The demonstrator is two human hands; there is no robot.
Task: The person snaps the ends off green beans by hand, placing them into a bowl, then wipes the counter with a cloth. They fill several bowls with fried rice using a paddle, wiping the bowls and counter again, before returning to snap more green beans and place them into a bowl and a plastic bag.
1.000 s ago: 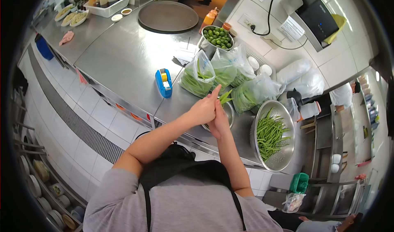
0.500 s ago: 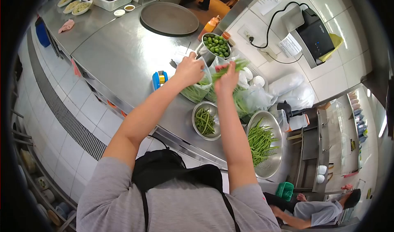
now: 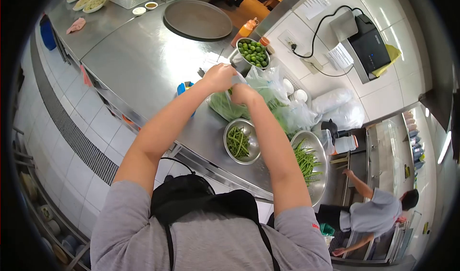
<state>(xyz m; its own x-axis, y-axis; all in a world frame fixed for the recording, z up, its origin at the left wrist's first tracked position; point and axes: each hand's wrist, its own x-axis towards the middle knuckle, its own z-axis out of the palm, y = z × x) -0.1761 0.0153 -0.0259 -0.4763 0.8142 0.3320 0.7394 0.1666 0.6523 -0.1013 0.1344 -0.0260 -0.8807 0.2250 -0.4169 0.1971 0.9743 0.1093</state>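
My left hand (image 3: 222,77) is closed on the rim of a clear plastic bag (image 3: 226,107) with green beans inside. At the bag's mouth, my right hand (image 3: 243,94) is curled, with a bit of green beans (image 3: 230,91) showing beside its fingers. Most of the right fingertips are hidden. Just below the hands, a small steel bowl (image 3: 254,151) holds more green beans. To the right, partly behind my right forearm, is a steel colander (image 3: 320,184) with a heap of beans. Left of the bag, a blue tape dispenser (image 3: 182,88) is partly covered by my left forearm.
Further plastic bags of greens (image 3: 287,115) lie right of my hands. Behind stand a container of green limes (image 3: 253,52), an orange sauce bottle (image 3: 245,31) and a round tray (image 3: 198,20). A black printer (image 3: 369,50) hangs on the wall. Another person (image 3: 376,213) works at lower right.
My right hand has moved down and left with its green beans, from above the bags to the open bag's mouth. The other person has straightened and stretched out an arm.
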